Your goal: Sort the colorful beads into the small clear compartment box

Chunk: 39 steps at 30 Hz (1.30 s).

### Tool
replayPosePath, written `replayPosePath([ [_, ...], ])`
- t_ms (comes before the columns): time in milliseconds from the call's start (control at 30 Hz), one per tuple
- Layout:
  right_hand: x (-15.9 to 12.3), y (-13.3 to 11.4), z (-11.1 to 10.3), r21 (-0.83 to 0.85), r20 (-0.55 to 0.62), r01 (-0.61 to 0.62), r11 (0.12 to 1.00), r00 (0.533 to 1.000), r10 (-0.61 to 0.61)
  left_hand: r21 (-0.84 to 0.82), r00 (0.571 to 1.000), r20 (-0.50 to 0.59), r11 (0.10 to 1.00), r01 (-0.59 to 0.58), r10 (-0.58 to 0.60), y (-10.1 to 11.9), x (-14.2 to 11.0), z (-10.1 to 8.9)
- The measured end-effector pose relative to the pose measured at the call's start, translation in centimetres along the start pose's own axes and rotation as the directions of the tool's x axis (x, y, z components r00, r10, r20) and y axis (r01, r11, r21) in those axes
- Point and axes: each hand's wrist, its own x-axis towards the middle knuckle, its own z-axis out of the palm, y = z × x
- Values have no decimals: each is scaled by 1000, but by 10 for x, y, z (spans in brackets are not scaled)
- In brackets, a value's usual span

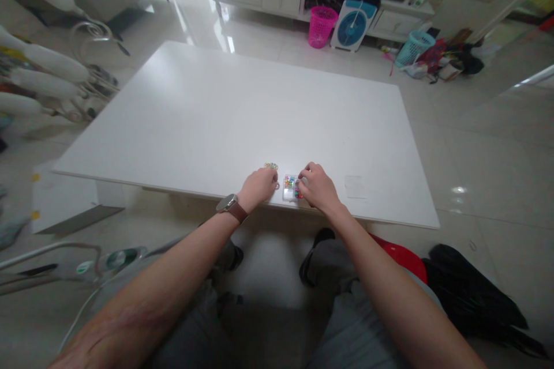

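A small clear compartment box stands near the front edge of the white table. Bright multicoloured beads fill some of its compartments; a front left one looks pale. My right hand is over the box's right side, fingers bent together and partly covering it. Left of the box, my left hand rests with curled fingers by a small ring-shaped piece. Just beyond those fingers lies a little heap of shiny gold and silver pieces. What either hand's fingertips pinch is too small to make out.
A clear flat lid or sheet lies on the table to the right. Under the table's right front is a red stool or basin beside a black bag. Across the floor stand a pink basket and a blue fan.
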Motion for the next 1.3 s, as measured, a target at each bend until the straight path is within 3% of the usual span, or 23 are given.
replayPosePath([
  [233, 1, 2, 3, 5, 2, -2, 1000, 1000, 2, 215, 994, 96, 975, -64, 45, 1, -7, 7],
  [433, 1, 2, 1, 28, -20, 7, 1000, 1000, -6, 190, 989, 77, 972, -139, 126, -5, -3, -2],
  [667, 2, 5, 3, 83, -16, -4, 997, 1000, 6, -136, 998, -27, 989, -55, 52, -19, 7, -30],
  [833, 3, 2, 0, 186, -63, -10, 983, 998, 22, -511, 995, -100, 858, -40, -14, -12, 9, -33],
  [933, 5, -5, -7, 439, -85, -27, 898, 994, 72, -735, 997, -67, 678, -32, -25, 0, 10, -27],
  [1033, 7, -10, -10, 695, -40, -61, 717, 992, 123, -851, 999, -34, 523, -44, 30, 11, 10, -22],
  [1167, 8, -8, -4, 829, 14, -88, 552, 990, 138, -884, 998, -42, 464, -60, 50, 17, 9, -20],
  [1300, 8, -6, 0, 839, 8, -93, 536, 988, 157, -880, 997, -18, 473, -54, 80, 18, 6, -18],
])
